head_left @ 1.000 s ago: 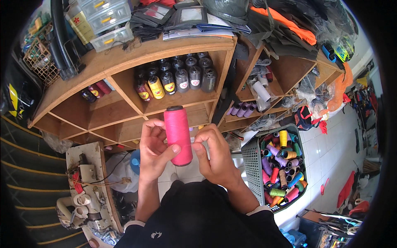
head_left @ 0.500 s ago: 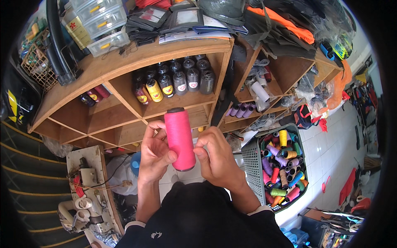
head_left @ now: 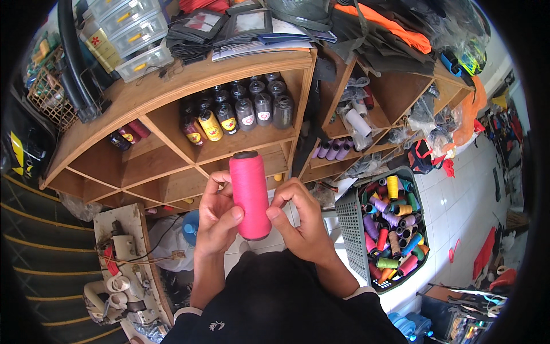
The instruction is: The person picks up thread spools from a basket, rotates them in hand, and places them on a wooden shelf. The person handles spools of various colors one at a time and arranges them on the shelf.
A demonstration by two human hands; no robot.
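Upright before my chest is a tall spool of bright pink thread [head_left: 250, 198] with dark ends. My left hand [head_left: 217, 215] grips it from the left side, thumb across its front and fingers behind. At its right side my right hand [head_left: 301, 221] is closed, thumb and forefinger drawn together close to the thread. Whether those fingertips pinch a loose thread end is too fine to make out.
A wooden shelf unit [head_left: 223, 163] stands ahead, holding dark, red and yellow spools [head_left: 243, 112]. To the right, a grey-green plastic basket [head_left: 352, 241] is full of colourful thread spools. A sewing machine [head_left: 123, 249] is at the left. Stacked clear drawers [head_left: 134, 34] sit on top.
The right thumb and fingers have shifted slightly beside the spool. The spool stays in my left hand, almost unmoved, while the view has shifted a little.
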